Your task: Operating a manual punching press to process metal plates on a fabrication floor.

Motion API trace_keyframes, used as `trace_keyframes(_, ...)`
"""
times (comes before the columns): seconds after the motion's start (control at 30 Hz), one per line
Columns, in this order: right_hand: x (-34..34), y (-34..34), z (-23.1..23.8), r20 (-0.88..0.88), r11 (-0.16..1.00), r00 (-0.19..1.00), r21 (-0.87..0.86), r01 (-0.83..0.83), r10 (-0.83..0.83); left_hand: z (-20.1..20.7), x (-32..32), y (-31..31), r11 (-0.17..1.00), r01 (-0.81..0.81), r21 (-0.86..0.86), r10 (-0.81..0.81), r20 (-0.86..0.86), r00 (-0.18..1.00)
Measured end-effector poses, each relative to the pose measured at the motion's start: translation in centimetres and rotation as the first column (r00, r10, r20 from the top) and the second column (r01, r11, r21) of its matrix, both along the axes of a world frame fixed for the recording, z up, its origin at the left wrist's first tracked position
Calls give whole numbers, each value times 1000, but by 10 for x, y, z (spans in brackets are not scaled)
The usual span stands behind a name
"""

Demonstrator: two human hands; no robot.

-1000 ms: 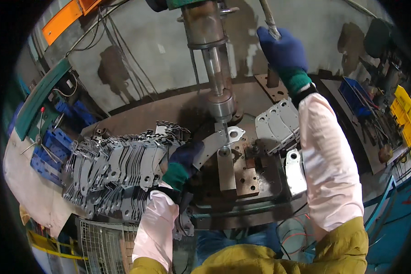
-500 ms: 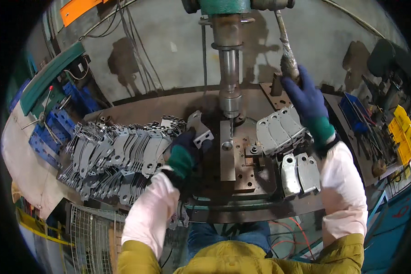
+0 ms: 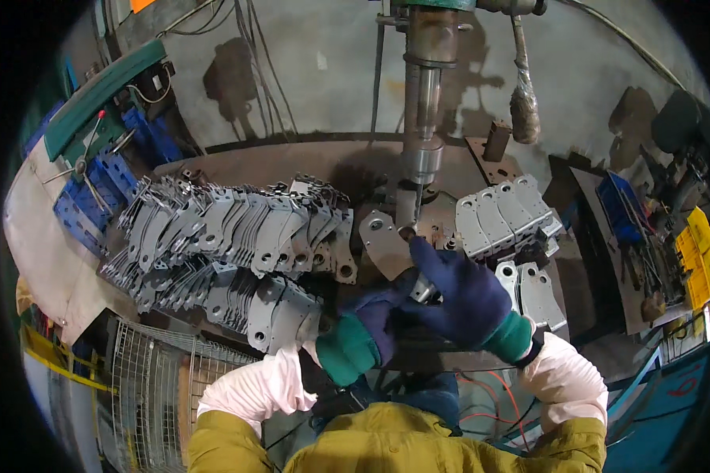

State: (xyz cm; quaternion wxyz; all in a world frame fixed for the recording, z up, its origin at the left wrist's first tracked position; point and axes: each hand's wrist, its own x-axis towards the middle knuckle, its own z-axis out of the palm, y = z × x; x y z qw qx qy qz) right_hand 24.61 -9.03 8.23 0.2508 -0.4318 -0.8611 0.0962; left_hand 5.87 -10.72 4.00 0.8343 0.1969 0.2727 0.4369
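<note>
A grey curved metal plate point(image 3: 380, 239) with a hole near its far end lies in front of the drill press chuck point(image 3: 423, 160). My left hand point(image 3: 371, 319), in a dark blue glove with a green cuff, is closed around its near end. From the right, my right hand point(image 3: 467, 293) in a similar glove grips the plate too, one finger stretched toward the drill bit. A shiny bit of metal shows between the gloves. My hands hide most of the fixture beneath. The wrapped press lever point(image 3: 525, 110) hangs free at the upper right.
Rows of similar grey plates point(image 3: 237, 232) crowd the table's left side. More plates point(image 3: 503, 214) stand stacked at the right, with a few point(image 3: 538, 293) nearer me. A blue bin point(image 3: 619, 206) and yellow bins point(image 3: 700, 251) sit far right. A wire basket point(image 3: 150, 394) stands lower left.
My right hand has let go of the lever and come down to the plate. My left hand has brought the plate right and nearer me. The view has shifted slightly.
</note>
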Motion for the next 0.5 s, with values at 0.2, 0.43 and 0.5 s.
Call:
trace_keyframes(0.2,40,37,-27,9,986,992,-111,-125,127,-3,-34,1,726,470,503,76,-737,671)
trace_keyframes(0.43,48,75,-60,-86,900,996,-435,-24,-14,23,-58,52,257,860,441,938,-329,-112)
trace_keyframes(0.5,43,81,-58,-93,897,996,-441,-45,5,14,-67,79,210,902,378,941,-328,-82)
